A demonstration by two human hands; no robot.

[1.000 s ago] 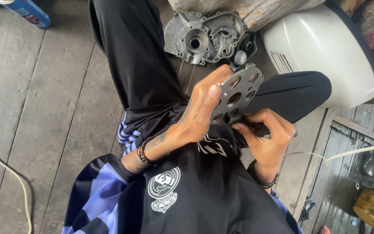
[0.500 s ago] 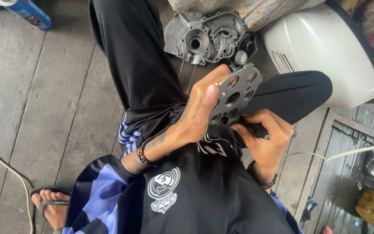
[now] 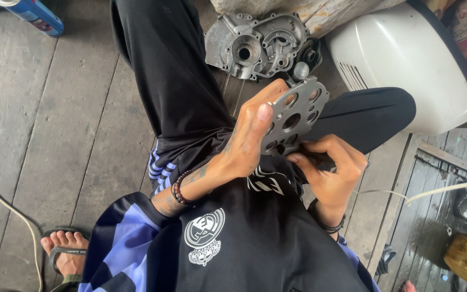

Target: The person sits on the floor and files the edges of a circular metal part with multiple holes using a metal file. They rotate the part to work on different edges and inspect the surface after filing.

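Gripping with both hands, the person is holding one round grey metal plate (image 3: 297, 116) above the lap, tilted toward the camera. In the head view, the left hand (image 3: 249, 146) is closing around the plate's near-left edge, thumb lying up across its face. The right hand (image 3: 331, 167) is curling tight at the plate's lower edge, fingers bent inward; whether it is also pinching a small tool there, I cannot tell. The plate is showing several round holes, more than six, though the hands are covering part of it.

Just beyond the plate's far rim, one grey engine casing (image 3: 260, 46) is lying on the wooden plank floor (image 3: 44, 124), near but apart. One white rounded cover (image 3: 406, 65) is sitting to the right, close to the right knee, crowding that side. To the left, the planks are running open and wide, with one blue can (image 3: 33, 13) lying at the top edge. One sandalled foot (image 3: 63, 251) is resting at the lower left corner. One pale cord (image 3: 12, 216) is trailing beside it along the left edge.
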